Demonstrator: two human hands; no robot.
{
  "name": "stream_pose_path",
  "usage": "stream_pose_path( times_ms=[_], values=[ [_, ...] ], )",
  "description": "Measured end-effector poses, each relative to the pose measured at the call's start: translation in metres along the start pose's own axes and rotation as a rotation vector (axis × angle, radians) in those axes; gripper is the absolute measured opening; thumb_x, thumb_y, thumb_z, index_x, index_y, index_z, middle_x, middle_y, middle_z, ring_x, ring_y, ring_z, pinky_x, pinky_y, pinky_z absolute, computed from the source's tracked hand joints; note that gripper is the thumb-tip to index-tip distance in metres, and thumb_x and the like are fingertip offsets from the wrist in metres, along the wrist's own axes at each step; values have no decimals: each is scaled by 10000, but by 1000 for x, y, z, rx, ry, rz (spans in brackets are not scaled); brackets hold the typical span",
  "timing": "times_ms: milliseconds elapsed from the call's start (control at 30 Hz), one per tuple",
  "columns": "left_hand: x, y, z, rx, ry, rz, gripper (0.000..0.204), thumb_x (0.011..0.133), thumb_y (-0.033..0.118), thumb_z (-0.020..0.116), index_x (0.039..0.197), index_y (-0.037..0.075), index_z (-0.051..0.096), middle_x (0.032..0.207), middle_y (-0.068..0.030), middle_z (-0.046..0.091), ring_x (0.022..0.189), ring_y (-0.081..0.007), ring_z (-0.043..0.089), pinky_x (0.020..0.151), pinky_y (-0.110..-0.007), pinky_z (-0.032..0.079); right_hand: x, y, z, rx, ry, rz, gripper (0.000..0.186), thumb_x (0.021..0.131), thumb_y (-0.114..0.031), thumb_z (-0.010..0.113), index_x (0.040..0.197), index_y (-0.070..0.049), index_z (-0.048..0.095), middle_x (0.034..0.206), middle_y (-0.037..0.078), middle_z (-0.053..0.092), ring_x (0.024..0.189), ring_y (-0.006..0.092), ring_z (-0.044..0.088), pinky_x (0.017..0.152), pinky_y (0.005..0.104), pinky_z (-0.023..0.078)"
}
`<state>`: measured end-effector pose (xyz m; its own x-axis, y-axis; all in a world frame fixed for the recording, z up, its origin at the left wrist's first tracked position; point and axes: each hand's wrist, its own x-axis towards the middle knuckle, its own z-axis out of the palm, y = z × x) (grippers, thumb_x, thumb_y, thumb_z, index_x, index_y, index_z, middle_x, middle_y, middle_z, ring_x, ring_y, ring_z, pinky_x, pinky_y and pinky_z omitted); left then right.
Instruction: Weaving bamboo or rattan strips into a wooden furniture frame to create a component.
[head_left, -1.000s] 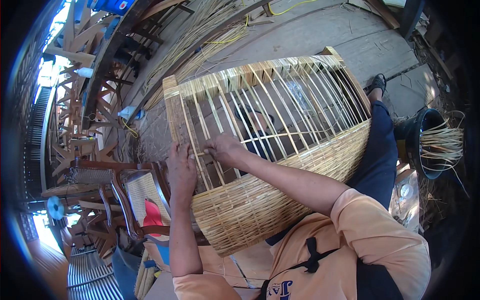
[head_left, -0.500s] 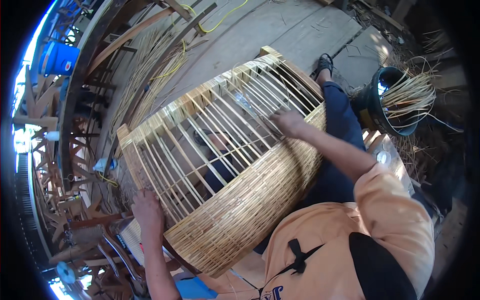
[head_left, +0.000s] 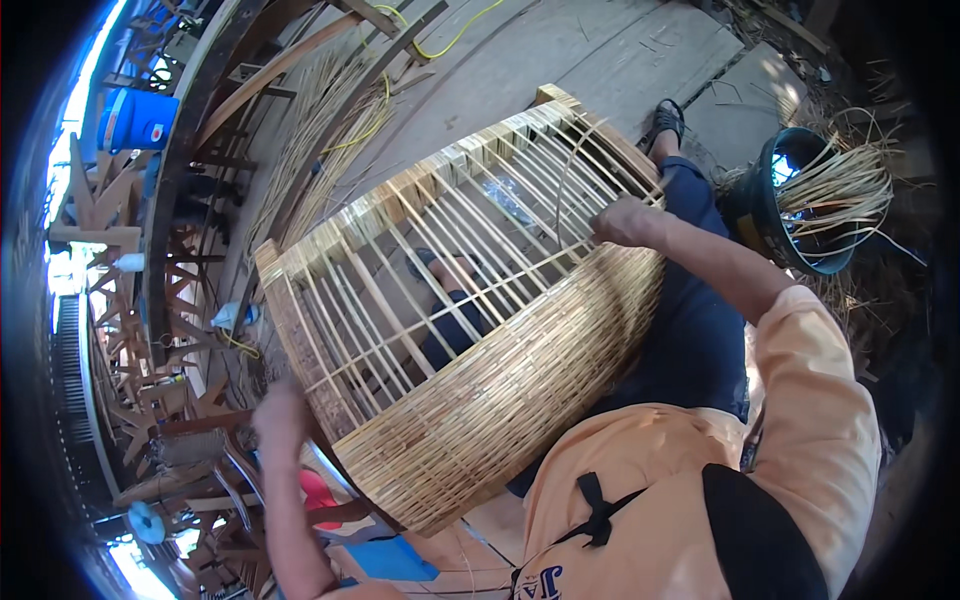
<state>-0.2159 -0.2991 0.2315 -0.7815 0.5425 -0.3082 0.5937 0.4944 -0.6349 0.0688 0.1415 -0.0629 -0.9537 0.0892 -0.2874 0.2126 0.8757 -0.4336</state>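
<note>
A curved woven panel (head_left: 500, 400) on a wooden frame (head_left: 268, 255) lies across my lap. Its near part is tightly woven from pale cane strips; toward the far rail, bare ribs (head_left: 428, 240) run with gaps between them. My right hand (head_left: 622, 222) is closed at the right end of the weaving's edge, pinching a thin cane strip (head_left: 559, 195) that arcs up over the ribs. My left hand (head_left: 282, 415) is beside the frame's left end, smeared by motion, so its fingers are unclear. Through the gaps my left leg shows.
A dark bucket (head_left: 776, 170) of loose cane strips (head_left: 845, 190) stands to the right. Long strips (head_left: 310, 140) lie on the floor at far left, near a yellow cord (head_left: 440, 52). Wooden beams, stacked wooden parts (head_left: 190, 300) and a blue bucket (head_left: 138, 120) fill the left side.
My left hand has come off the frame's left end and moved down. My right hand has shifted right along the weaving's edge, and the strip's arc now shows. The panel appears slightly turned.
</note>
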Motion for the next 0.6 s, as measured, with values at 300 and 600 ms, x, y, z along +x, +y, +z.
stream_pose_path(
  times_ms=[300, 600],
  values=[
    [-176, -323, 87, 148, -76, -728, 379, 829, 154, 502, 1181, 15, 527, 1126, -195, 583, 1001, -340, 582, 832, -431, 472, 3, -9, 11, -147, 356, -288, 103, 787, -178, 576, 864, -111, 589, 837, 51, 582, 905, 227, 555, 809, 389, 407],
    [-33, -10, 37, -522, 168, -184, 397, 949, 342, 424, 901, -6, 610, 861, -234, 610, 807, -414, 566, 715, -477, 425, -20, -101, -75, -115, 531, -577, 258, 769, -111, 554, 1027, -107, 549, 849, 43, 589, 883, 218, 588, 990, 429, 355]
  ],
)
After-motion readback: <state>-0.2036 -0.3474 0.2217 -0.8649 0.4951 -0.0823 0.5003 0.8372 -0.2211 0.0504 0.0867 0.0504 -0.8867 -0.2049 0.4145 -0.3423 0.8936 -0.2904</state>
